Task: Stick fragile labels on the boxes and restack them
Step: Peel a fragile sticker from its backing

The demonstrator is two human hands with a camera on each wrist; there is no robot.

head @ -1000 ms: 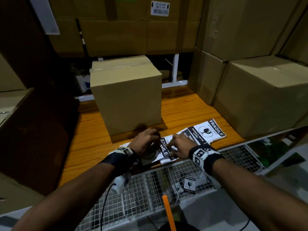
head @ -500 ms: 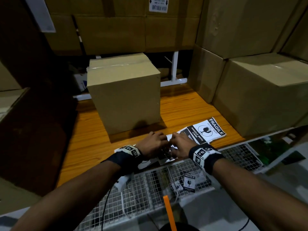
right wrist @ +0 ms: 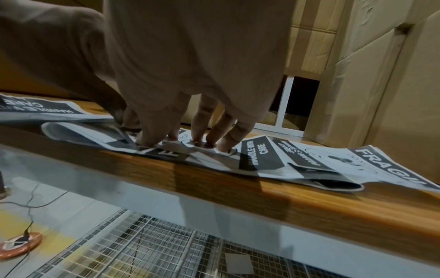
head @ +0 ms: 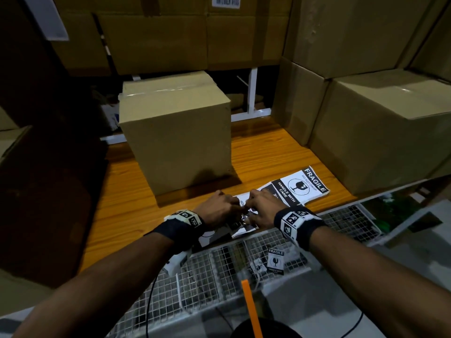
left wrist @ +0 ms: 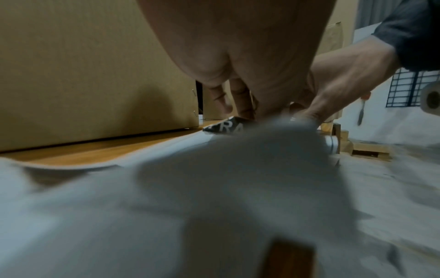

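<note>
A plain brown box stands upright on the wooden table. In front of it, at the table's front edge, lie black-and-white fragile label sheets. My two hands meet over the nearest sheet. My left hand has its fingers curled down onto a black label corner and pinches it. My right hand presses its straight fingertips onto the label sheet, with the thumb beside a curled-up strip. The sheet under the palms is hidden in the head view.
Large cardboard boxes wall in the table's right side, and more boxes stack up behind. A wire mesh tray below the table edge holds a small fragile label. An orange strip sticks up near me.
The label strip that both hands held up off the table a second ago is now down at the sheet. Both hands have lowered onto the paper and drawn closer together.
</note>
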